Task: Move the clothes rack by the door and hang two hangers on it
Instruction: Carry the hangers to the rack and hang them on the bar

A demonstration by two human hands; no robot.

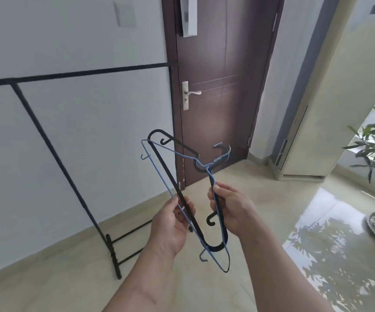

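We have the rack (85, 72) standing by the door (222, 91) with its bar bare, while our left hand (170, 224) and right hand (231, 208) each grip the 2 hangers (188, 208), not yet hung.

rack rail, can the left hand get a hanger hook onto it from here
Probably yes. The rail is bare, with nothing between it and the hands. But both the left hand and right hand grip the black hanger and blue hanger together, which need separating first.

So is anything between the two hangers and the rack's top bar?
Nothing visible. Both hands, left and right, hold the black hanger and blue hanger together in open air; the rack's top bar is bare, with only wall behind it.
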